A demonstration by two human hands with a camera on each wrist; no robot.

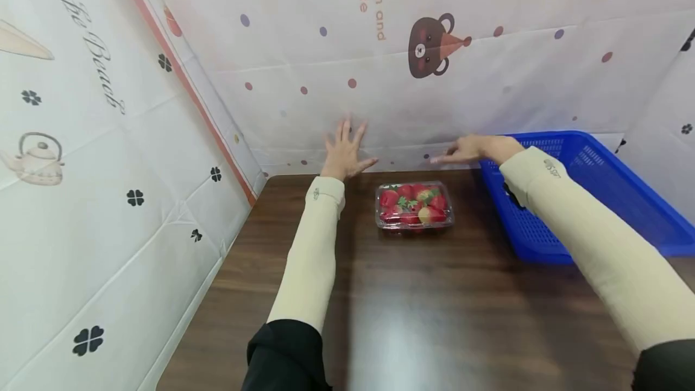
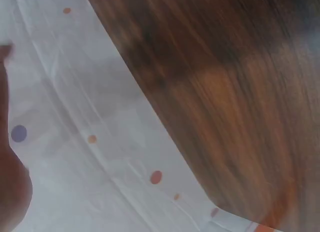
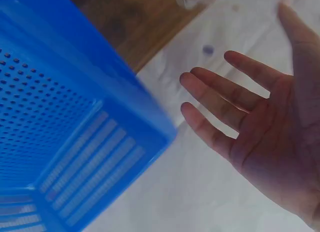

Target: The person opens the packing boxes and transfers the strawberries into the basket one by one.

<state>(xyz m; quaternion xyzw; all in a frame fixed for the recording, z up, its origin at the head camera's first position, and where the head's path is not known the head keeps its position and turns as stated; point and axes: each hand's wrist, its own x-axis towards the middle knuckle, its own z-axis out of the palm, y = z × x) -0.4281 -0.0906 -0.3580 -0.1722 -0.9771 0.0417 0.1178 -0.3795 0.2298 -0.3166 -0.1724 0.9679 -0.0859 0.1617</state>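
A clear plastic box of strawberries [image 1: 414,206] lies on the brown wooden table. Behind it and to its left, my left hand [image 1: 343,152] is held up with spread fingers in front of the dotted curtain; only part of this hand [image 2: 12,187] shows at the edge of the left wrist view. My right hand [image 1: 471,149] hovers by the back left corner of the blue plastic basket [image 1: 624,198], holding nothing. In the right wrist view its palm [image 3: 275,127] faces the camera, fingers apart and loosely extended, beside the basket wall [image 3: 95,162].
The wooden table [image 1: 434,312] ends at the back against a white printed curtain [image 1: 336,29]. Another printed sheet [image 1: 108,228] hangs along the left side. The basket takes up the table's right side, partly hidden under my right sleeve [image 1: 592,246].
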